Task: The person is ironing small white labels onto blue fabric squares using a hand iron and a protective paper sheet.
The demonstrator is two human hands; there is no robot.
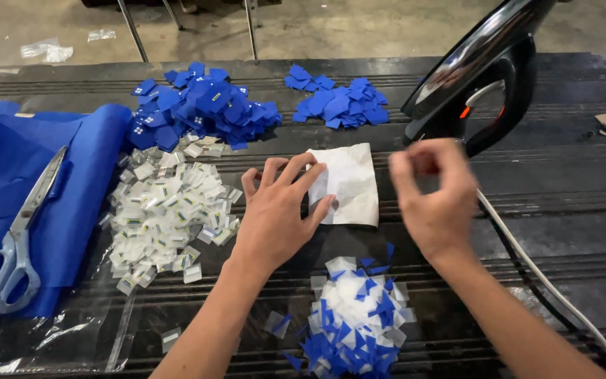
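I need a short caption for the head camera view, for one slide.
Left hand presses a white sheet on a black table; right hand pinches beside an iron.

Small square labels (163, 214), white with faint yellow and dark marks, lie heaped loose at the table's left centre, partly on a clear plastic bag (71, 330) that spreads flat toward the near left edge. Blue square labels (201, 105), some with small white marks, are piled just behind them. Crumpled clear plastic wrappers (49, 50) lie on the floor beyond the table, far left.
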